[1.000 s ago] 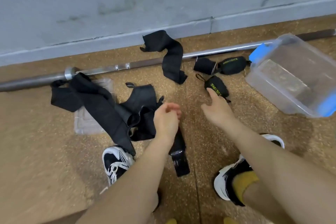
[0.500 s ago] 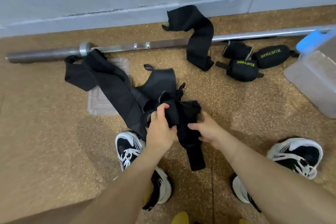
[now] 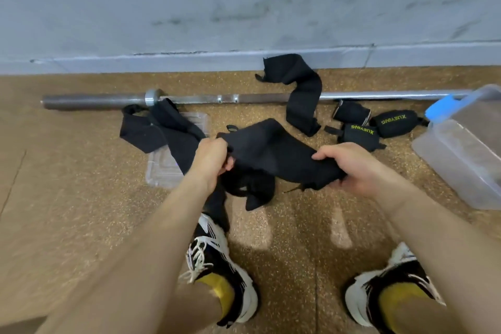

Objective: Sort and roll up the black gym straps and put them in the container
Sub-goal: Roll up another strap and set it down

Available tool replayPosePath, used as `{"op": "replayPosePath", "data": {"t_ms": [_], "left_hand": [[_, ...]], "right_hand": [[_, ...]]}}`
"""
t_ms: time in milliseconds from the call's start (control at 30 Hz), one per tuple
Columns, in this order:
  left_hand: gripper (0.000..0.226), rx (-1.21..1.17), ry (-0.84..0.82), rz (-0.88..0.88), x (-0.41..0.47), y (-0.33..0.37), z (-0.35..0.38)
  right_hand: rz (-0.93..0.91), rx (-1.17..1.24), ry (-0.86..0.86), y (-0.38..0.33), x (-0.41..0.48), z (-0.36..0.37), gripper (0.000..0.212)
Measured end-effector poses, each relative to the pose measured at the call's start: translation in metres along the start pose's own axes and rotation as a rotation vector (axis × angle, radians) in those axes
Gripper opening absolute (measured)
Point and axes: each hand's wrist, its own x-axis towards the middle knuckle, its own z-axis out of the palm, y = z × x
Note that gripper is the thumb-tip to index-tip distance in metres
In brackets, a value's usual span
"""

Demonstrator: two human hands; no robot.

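Black strap [image 3: 273,152] held above floor, centre, stretched between hands. Left hand [image 3: 210,156] grips left end, fingers curled round it. Right hand [image 3: 349,168] grips right end, fingers curled over cloth. Strap judged light, soft, limp; tail sags below. Best hold: one end, pinched flat, rolled toward other. Rolled straps [image 3: 360,134] lie far right, just beside container [image 3: 444,160]. Loose strap [image 3: 302,100] draped over barbell [image 3: 257,97].
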Motion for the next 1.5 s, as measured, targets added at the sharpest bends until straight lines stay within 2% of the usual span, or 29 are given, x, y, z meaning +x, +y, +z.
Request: {"op": "replayPosePath", "data": {"t_ms": [67, 133, 200, 267, 367, 433, 467, 533, 600, 633, 700, 767, 800, 867, 933, 1000, 1033, 1133, 1200, 1300, 1367, 1433, 1500], "left_hand": [[0.014, -0.017, -0.038, 0.015, -0.016, 0.030, -0.019], [0.019, 0.092, -0.087, 0.076, -0.035, 0.050, -0.041], [0.030, 0.244, -0.144, 0.157, -0.051, 0.064, -0.066], [0.044, 0.353, -0.231, 0.159, -0.070, 0.071, -0.084], [0.045, 0.358, -0.301, 0.140, -0.104, 0.074, -0.088], [0.041, 0.287, -0.251, 0.215, -0.131, 0.078, -0.084], [0.040, 0.248, -0.220, 0.278, -0.144, 0.082, -0.082], [0.038, 0.224, -0.181, 0.393, -0.171, 0.092, -0.082], [0.037, 0.267, -0.201, 0.484, -0.198, 0.104, -0.085], [0.037, 0.310, -0.243, 0.528, -0.212, 0.109, -0.087], [0.038, 0.399, -0.350, 0.618, -0.239, 0.118, -0.088], [0.034, 0.455, -0.383, 0.714, -0.261, 0.125, -0.084], [0.033, 0.450, -0.373, 0.757, -0.268, 0.128, -0.082], [0.039, 0.309, -0.299, 0.769, -0.274, 0.135, -0.084], [0.046, 0.032, -0.206, 0.673, -0.270, 0.143, -0.094], [0.045, -0.207, -0.156, 0.597, -0.266, 0.149, -0.104], [0.043, -0.259, -0.124, 0.586, -0.264, 0.151, -0.106], [0.041, -0.266, -0.020, 0.597, -0.257, 0.151, -0.101], [0.039, -0.308, -0.033, 0.569, -0.255, 0.150, -0.095], [0.032, -0.386, -0.267, 0.542, -0.257, 0.153, -0.094], [0.052, -0.446, -0.464, 0.587, -0.258, 0.154, -0.095], [0.074, -0.267, -0.504, 0.654, -0.259, 0.143, -0.088], [0.075, 0.023, -0.576, 0.711, -0.258, 0.121, -0.075]], "right_hand": [[-0.002, 0.008, -0.021, -0.020, -0.024, -0.014, 0.010], [-0.001, 0.117, -0.048, -0.038, -0.054, -0.032, 0.005], [-0.019, 0.241, -0.107, -0.051, -0.080, -0.049, 0.009], [-0.059, 0.370, -0.148, -0.058, -0.104, -0.055, 0.009], [-0.142, 0.633, -0.207, -0.061, -0.136, -0.040, 0.004], [-0.185, 0.636, -0.222, -0.060, -0.156, -0.024, 0.008], [-0.204, 0.526, -0.183, -0.058, -0.165, -0.017, 0.009], [-0.289, 0.092, -0.030, -0.054, -0.186, -0.004, 0.012], [-0.447, -0.331, 0.074, -0.051, -0.208, 0.000, 0.048], [-0.578, -0.456, 0.061, -0.053, -0.223, 0.002, 0.067], [-0.840, -0.660, -0.085, -0.059, -0.256, 0.014, 0.087], [-0.958, -0.814, -0.216, -0.063, -0.275, 0.033, 0.088], [-0.981, -0.821, -0.220, -0.064, -0.279, 0.041, 0.083], [-1.003, -0.773, -0.096, -0.064, -0.280, 0.045, 0.054], [-0.976, -0.708, 0.045, -0.060, -0.279, 0.035, 0.012], [-0.903, -0.650, 0.118, -0.056, -0.278, 0.022, 0.014], [-0.850, -0.607, 0.099, -0.054, -0.278, 0.018, 0.015], [-0.733, -0.469, 0.001, -0.053, -0.282, 0.013, 0.010], [-0.681, -0.374, -0.066, -0.059, -0.285, 0.013, 0.016], [-0.617, -0.192, -0.189, -0.061, -0.285, 0.008, 0.013], [-0.578, -0.008, -0.264, -0.060, -0.280, 0.005, 0.015], [-0.564, 0.191, -0.284, -0.064, -0.276, 0.006, 0.022], [-0.558, 0.346, -0.256, -0.072, -0.275, 0.011, 0.027]]}}
